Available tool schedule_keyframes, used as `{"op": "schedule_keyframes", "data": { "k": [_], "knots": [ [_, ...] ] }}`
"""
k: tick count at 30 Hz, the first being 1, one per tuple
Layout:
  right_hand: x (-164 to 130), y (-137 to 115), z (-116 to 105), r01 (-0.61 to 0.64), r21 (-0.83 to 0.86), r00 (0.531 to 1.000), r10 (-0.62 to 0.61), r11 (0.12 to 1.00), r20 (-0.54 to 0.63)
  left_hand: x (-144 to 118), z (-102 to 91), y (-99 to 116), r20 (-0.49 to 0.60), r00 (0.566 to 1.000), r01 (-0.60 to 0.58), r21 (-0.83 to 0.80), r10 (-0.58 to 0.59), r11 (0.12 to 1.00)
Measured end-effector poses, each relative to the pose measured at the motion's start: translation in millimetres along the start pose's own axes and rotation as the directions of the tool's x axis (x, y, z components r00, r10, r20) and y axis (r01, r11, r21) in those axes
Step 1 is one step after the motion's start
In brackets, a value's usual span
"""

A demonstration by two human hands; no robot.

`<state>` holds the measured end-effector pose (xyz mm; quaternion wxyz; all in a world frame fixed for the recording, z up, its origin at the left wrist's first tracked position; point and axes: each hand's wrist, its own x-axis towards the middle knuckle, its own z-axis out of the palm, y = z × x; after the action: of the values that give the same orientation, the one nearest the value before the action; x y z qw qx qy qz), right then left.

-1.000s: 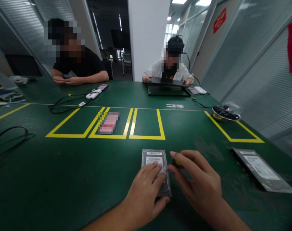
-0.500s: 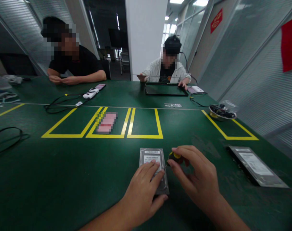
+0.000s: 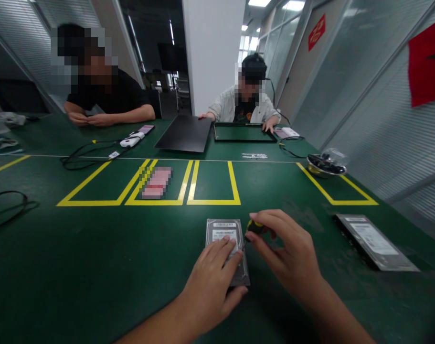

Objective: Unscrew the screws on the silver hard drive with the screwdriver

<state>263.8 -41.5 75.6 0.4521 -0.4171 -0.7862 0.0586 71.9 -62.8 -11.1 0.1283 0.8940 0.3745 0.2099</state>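
Observation:
A grey hard drive [image 3: 209,234] with a white label lies on the green table in front of me. My left hand [image 3: 213,277] rests across it, fingers stretched over the label and thumb by its near edge. Its left fingers hide part of the label. Just right of the drive, my right hand [image 3: 287,248] pinches a short screwdriver [image 3: 253,229] with a black and yellow handle. The thin shaft slants down to the drive's right edge, where its tip is too small to make out.
A second, larger drive [image 3: 376,242] lies at the right. Yellow tape frames [image 3: 213,202] mark the table beyond my hands; a pink phone [image 3: 157,182] lies in one. Farther back stand a metal bowl of black parts [image 3: 326,167] and a dark panel [image 3: 185,134] under a co-worker's hand.
Both my hands keep their hold on the drive and screwdriver, with little visible movement. Across the table, the co-worker's dark panel has swung down to the left onto the tabletop.

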Motion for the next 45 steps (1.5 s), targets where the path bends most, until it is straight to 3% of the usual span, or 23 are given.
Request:
{"op": "schedule_keyframes", "data": {
  "k": [16, 31, 45],
  "knots": [
    [-5.5, 6.1, -6.0, 0.002, -0.033, 1.000, -0.001, 0.999, 0.014, 12.5, -14.3, 2.0, 0.052, 0.999, 0.004, 0.045, -0.007, 0.999],
    [-5.2, 6.6, -6.8, -0.024, 0.001, 1.000, 0.024, 1.000, 0.003, 11.7, -10.2, 0.8, 0.052, 0.999, -0.013, 0.076, 0.009, 0.997],
    [-1.6, 4.1, -7.6, 0.003, 0.007, 0.998, -0.004, 1.000, 0.066, 11.4, -12.1, -1.5, 0.062, 0.998, -0.019, 0.045, 0.016, 0.999]
  ]
}}
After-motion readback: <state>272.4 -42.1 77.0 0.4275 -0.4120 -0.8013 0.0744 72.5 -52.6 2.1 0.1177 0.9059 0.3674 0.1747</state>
